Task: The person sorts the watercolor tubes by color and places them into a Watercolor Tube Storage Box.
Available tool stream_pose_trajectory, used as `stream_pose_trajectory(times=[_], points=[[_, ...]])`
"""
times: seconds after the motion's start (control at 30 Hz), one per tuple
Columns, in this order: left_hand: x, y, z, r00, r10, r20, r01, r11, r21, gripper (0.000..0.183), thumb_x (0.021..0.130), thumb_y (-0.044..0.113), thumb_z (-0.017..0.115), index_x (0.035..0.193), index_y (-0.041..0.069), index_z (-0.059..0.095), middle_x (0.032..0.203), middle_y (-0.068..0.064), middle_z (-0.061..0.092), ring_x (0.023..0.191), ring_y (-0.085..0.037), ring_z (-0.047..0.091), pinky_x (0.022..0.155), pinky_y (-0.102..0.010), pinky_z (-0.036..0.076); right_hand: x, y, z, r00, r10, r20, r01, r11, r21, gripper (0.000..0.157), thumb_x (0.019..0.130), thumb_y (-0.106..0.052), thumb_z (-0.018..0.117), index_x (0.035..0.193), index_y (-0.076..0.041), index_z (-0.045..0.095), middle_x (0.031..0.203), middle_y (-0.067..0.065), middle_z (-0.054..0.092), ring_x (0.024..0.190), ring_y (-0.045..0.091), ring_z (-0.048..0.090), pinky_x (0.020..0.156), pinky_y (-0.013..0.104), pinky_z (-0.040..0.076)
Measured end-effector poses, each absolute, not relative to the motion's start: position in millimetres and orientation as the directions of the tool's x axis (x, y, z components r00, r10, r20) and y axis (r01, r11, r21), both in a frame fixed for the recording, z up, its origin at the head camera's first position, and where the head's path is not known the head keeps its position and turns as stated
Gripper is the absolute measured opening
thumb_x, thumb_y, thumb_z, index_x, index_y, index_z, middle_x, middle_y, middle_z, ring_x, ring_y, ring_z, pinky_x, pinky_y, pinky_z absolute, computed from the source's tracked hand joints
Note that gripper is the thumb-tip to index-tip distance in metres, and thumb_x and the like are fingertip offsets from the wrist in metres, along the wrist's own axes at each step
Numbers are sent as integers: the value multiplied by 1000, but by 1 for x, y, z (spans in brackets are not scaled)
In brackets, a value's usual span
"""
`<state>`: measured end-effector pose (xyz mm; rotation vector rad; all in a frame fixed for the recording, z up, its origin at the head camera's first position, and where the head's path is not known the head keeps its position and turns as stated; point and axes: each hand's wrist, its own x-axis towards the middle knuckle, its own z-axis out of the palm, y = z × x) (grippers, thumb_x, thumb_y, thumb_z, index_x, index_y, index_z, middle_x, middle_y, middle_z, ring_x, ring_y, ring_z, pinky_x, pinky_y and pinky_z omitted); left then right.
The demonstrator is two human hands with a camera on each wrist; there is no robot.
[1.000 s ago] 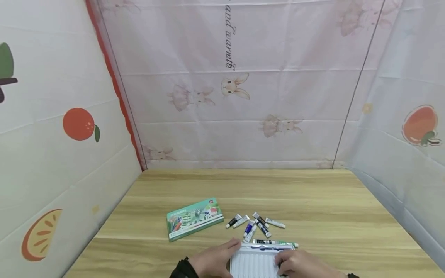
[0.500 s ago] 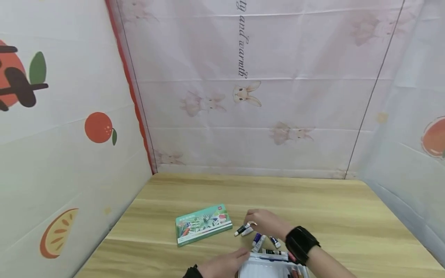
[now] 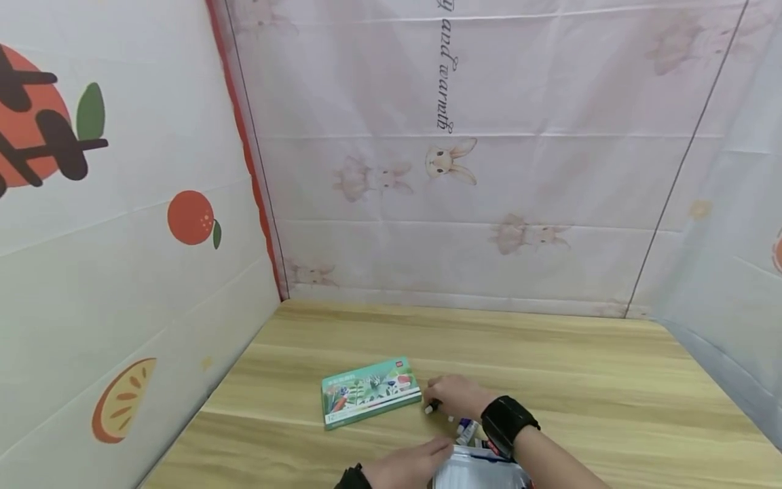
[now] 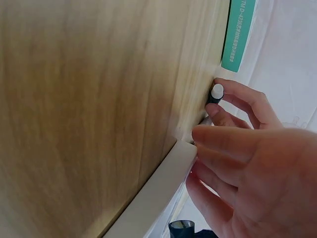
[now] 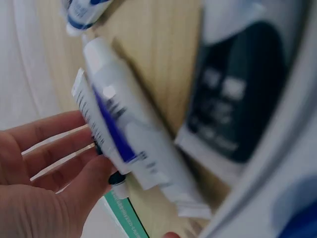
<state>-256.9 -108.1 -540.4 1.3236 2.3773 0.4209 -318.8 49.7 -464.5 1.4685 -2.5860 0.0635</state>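
In the head view my right hand (image 3: pixel 461 397) reaches over the table and pinches a small paint tube (image 3: pixel 432 406) with a dark label. The tube's white cap (image 4: pixel 218 90) shows in the left wrist view. Loose beside that hand lie other tubes, among them a pale paint tube (image 5: pixel 133 124) and a larger dark-labelled tube (image 5: pixel 237 94), blurred. My left hand (image 3: pixel 409 465) lies with fairly straight fingers at the far left corner of a white plastic case (image 3: pixel 473 472). The right forearm hides part of the case, and the frame cuts off its near side.
A flat green illustrated box (image 3: pixel 371 392) lies left of the right hand. Everything stands on a wooden table (image 3: pixel 550 360). Printed cloth walls (image 3: pixel 391 258) enclose the back and both sides.
My right hand has left the case, reached forward to the loose tubes and taken hold of a dark one, moving it toward the green box. The left hand stays at the case; the view has shifted.
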Motion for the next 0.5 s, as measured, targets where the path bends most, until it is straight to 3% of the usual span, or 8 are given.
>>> stream_pose_trajectory(times=[0.17, 0.33, 0.5], points=[[-250, -107, -525, -476, 862, -177, 739, 500, 451, 75, 74, 55, 41, 132, 18, 10, 134, 4, 8, 118, -4, 11, 89, -20, 26, -316, 54, -462, -505, -846, 170, -851, 521, 65, 23, 63, -5, 66, 80, -21, 64, 71, -11, 51, 65, 1, 48, 56, 15, 40], [-225, -105, -476, -497, 847, -190, 727, 526, 442, 73, 76, 49, 45, 131, 10, 17, 134, -1, 13, 118, -9, 15, 89, -21, 27, -309, 59, -452, -513, -841, 171, -852, 524, 24, 20, 66, -4, 65, 80, -18, 64, 72, -9, 51, 65, 2, 48, 56, 15, 40], [-221, -108, -469, -508, 835, -211, 713, 545, 442, 75, 75, 50, 45, 132, 10, 15, 134, -2, 14, 118, -9, 16, 88, -23, 29, -305, 63, -444, -491, -849, 196, -863, 505, 23, 17, 68, -6, 64, 80, -18, 64, 75, -8, 52, 67, 2, 49, 57, 15, 40]])
